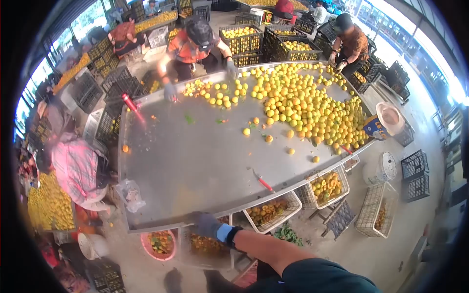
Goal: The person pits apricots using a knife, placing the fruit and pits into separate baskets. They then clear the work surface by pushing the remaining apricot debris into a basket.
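Observation:
My right hand (209,226), in a dark grey glove, reaches in from the lower right to the front edge of the metal table (185,166). Its fingers are blurred and dark, so what they hold, if anything, cannot be made out. Below it sits a crate of cut orange pieces (207,244). On the table, right of my hand, lies a red-handled knife (264,183). Farther back spreads a big heap of yellow-orange fruit (303,105). My left hand is outside the picture.
Across the table a person in gloves (195,44) handles fruit; another person (349,41) is at the back right. A clear plastic bag (131,195) lies at the left edge. Below the front edge are a pink basin (159,244) and a white crate (274,212).

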{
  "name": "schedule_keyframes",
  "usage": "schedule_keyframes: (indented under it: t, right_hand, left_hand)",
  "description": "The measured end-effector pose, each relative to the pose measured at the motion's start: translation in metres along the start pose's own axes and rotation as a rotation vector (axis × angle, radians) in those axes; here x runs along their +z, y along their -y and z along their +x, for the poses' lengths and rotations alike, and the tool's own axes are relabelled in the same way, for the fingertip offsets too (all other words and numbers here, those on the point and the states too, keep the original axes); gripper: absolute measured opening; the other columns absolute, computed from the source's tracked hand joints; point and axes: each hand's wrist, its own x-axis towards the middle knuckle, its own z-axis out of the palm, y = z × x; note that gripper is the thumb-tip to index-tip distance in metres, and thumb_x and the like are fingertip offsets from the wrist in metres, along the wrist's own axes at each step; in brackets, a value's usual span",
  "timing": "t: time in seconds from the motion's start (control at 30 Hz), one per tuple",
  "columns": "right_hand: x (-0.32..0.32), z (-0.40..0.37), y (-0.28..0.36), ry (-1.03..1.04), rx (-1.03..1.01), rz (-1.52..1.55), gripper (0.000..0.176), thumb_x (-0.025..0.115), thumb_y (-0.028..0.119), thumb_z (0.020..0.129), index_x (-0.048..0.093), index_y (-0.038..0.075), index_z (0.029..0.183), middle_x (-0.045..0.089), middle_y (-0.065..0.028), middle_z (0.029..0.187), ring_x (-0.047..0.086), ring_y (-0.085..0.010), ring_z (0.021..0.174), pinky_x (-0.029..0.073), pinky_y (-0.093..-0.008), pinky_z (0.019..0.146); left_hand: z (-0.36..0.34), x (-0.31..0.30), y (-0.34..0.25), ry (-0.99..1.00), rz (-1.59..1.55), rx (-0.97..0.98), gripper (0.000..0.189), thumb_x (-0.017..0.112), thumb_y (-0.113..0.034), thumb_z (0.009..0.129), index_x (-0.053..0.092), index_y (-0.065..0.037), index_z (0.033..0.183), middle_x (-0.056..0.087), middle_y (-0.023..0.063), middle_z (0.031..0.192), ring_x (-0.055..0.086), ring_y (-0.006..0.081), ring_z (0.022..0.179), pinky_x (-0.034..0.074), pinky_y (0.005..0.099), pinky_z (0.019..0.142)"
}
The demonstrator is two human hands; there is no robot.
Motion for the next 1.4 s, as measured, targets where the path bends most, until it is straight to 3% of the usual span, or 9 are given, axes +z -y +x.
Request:
schedule_keyframes:
  t: [0.07,0.5,0.57,0.6,0.93,1.27,1.33,1.37,1.4]
  right_hand:
    - [0.002,0.003,-0.002,-0.267,-0.440,-0.168,0.031,0.059,0.024,0.093,0.062,0.009,0.121,0.067,-0.0136,0.110,0.065,-0.0253,0.095,0.049,-0.0321,0.089]
    - [-0.127,-0.109,-0.064,-0.550,0.013,0.978,0.028,0.051,0.020,0.098,0.061,0.000,0.115,0.068,-0.0112,0.102,0.067,-0.0244,0.092,0.054,-0.0344,0.085]
    - [-0.145,-0.163,-0.112,-0.698,0.029,0.393,0.030,0.050,0.016,0.094,0.057,0.006,0.121,0.066,-0.0104,0.114,0.061,-0.0249,0.109,0.050,-0.0376,0.093]
    - [-0.160,-0.197,-0.150,-0.731,-0.036,0.765,0.034,0.050,0.012,0.093,0.054,0.009,0.126,0.064,-0.0091,0.118,0.056,-0.0250,0.117,0.047,-0.0388,0.097]
    - [-0.062,-0.372,-0.001,-1.303,0.345,0.605,0.027,0.058,0.027,0.094,0.065,0.008,0.112,0.068,-0.0073,0.094,0.066,-0.0198,0.080,0.055,-0.0320,0.071]
    - [-0.066,-0.291,0.007,-1.092,0.212,0.713,0.029,0.049,0.025,0.097,0.062,0.009,0.117,0.067,-0.0079,0.098,0.067,-0.0195,0.088,0.055,-0.0330,0.079]
    - [-0.100,-0.272,-0.028,-0.877,-0.029,0.781,0.032,0.043,0.024,0.099,0.058,0.007,0.121,0.066,-0.0101,0.101,0.065,-0.0213,0.093,0.054,-0.0340,0.086]
    - [-0.110,-0.257,-0.041,-0.939,-0.073,0.331,0.031,0.043,0.023,0.100,0.058,0.006,0.120,0.066,-0.0110,0.102,0.065,-0.0214,0.091,0.053,-0.0340,0.085]
    - [-0.114,-0.248,-0.003,-0.984,0.037,0.745,0.032,0.045,0.026,0.100,0.058,0.005,0.121,0.066,-0.0103,0.101,0.065,-0.0208,0.088,0.054,-0.0343,0.083]
  left_hand:
    - [-0.029,0.006,0.000,-0.051,-0.119,0.026,0.031,0.054,-0.030,0.097,0.065,-0.005,0.112,0.070,0.0067,0.096,0.065,0.0148,0.077,0.052,0.0279,0.067]
    - [-0.041,-0.120,0.145,-0.164,-0.209,-0.085,0.029,0.057,-0.021,0.093,0.062,0.000,0.113,0.068,0.0156,0.097,0.065,0.0260,0.077,0.052,0.0324,0.062]
    - [-0.012,-0.160,0.147,-0.149,-0.299,-0.150,0.037,0.060,-0.030,0.092,0.061,-0.001,0.117,0.068,0.0165,0.099,0.066,0.0273,0.081,0.053,0.0359,0.064]
    - [0.056,-0.216,0.187,0.022,-0.411,-0.467,0.021,0.055,-0.024,0.089,0.062,-0.005,0.097,0.066,0.0078,0.081,0.062,0.0179,0.065,0.047,0.0282,0.056]
    - [0.092,-0.253,0.047,-0.054,0.000,-0.067,0.026,0.058,-0.026,0.088,0.065,-0.003,0.099,0.065,0.0061,0.080,0.058,0.0133,0.064,0.044,0.0272,0.054]
    - [0.059,-0.263,0.060,0.086,0.044,-0.106,0.024,0.051,-0.020,0.091,0.064,-0.005,0.104,0.066,0.0068,0.084,0.061,0.0159,0.067,0.042,0.0249,0.054]
    - [0.074,-0.318,0.117,0.569,-0.542,-0.242,0.024,0.050,-0.017,0.090,0.063,-0.004,0.106,0.067,0.0073,0.084,0.061,0.0170,0.066,0.042,0.0249,0.053]
    - [0.025,-0.300,0.091,0.022,-0.171,-0.276,0.022,0.050,-0.013,0.089,0.062,-0.004,0.105,0.066,0.0084,0.086,0.062,0.0184,0.066,0.044,0.0260,0.053]
    - [-0.006,-0.298,0.086,-0.080,-0.124,-0.255,0.017,0.055,-0.014,0.091,0.064,-0.004,0.101,0.063,0.0064,0.081,0.058,0.0138,0.059,0.044,0.0216,0.050]
